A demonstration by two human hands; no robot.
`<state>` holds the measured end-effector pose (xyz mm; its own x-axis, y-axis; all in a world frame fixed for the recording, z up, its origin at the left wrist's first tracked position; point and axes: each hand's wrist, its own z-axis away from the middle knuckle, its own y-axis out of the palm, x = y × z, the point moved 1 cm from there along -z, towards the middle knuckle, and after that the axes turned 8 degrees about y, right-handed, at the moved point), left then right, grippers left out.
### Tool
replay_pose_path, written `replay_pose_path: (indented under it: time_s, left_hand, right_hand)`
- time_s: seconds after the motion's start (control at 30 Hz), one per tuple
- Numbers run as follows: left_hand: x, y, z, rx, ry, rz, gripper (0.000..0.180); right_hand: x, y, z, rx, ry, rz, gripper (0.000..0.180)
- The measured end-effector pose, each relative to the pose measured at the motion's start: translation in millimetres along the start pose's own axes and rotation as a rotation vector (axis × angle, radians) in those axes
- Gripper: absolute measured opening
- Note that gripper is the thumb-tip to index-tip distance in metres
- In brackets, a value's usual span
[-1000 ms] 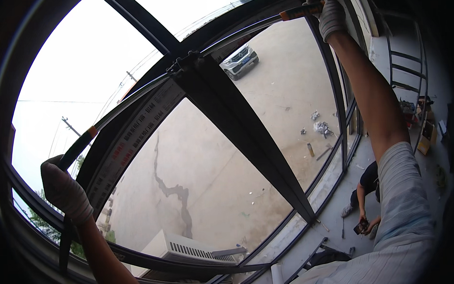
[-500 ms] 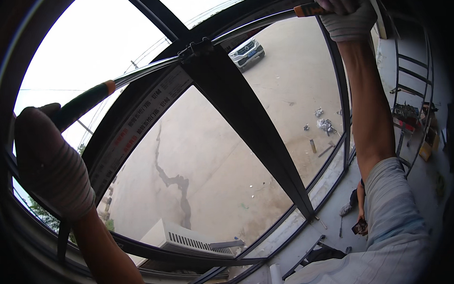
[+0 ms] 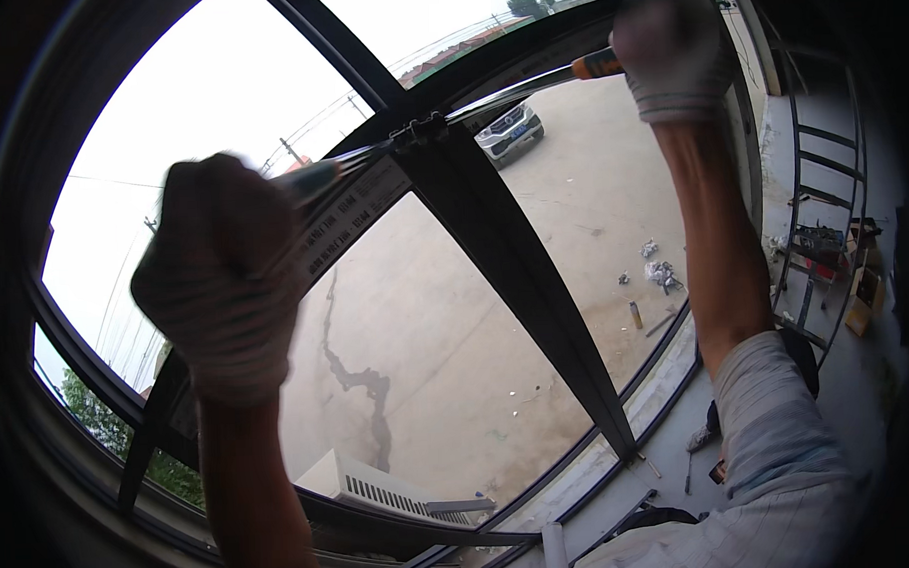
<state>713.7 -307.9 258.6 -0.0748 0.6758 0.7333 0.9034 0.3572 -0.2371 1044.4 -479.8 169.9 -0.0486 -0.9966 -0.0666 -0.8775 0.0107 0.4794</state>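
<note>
Both my hands wear striped, pale work gloves and are raised to a dark window frame (image 3: 520,282). My left hand (image 3: 219,277), blurred by motion, is closed round the handle of a long-shafted screwdriver (image 3: 316,181), green with an orange collar. At the upper right my right hand (image 3: 672,56) grips a second screwdriver (image 3: 595,65), with an orange and black handle. From opposite sides the two metal shafts run to a small black fitting (image 3: 419,132), where the upright bar meets the crossbar. I cannot make out the screwdrivers' tips.
Outside the window are a parked white car (image 3: 509,132) and a white louvred unit (image 3: 331,477). A ladder (image 3: 826,136) leans on the right, near a cardboard box (image 3: 864,300) and tools. Another person's shoe (image 3: 700,438) shows low on the right. A printed strip (image 3: 357,212) lines the crossbar.
My left hand has swung right and inward, turning its screwdriver's handle closer to the frame. My right hand has shifted slightly left. The view has tilted a little, and the other person's hand is mostly hidden.
</note>
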Motion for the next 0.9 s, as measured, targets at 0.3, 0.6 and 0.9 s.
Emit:
replay_pose_path:
  time_s: [0.3, 0.6, 0.9]
  left_hand:
    - [16, -13, 38, -0.048, -0.153, -0.025, 0.025]
    - [-73, -29, 166, 0.364, -0.676, 0.248, 0.034]
    - [-153, -18, 245, 0.559, -0.439, 0.478, 0.021]
  right_hand:
    - [52, 38, 52, 0.050, -0.053, 0.495, 0.033]
    - [37, -52, 294, -0.579, 0.691, 0.101, 0.024]
    - [33, -71, 503, 0.781, 2.425, 0.892, 0.055]
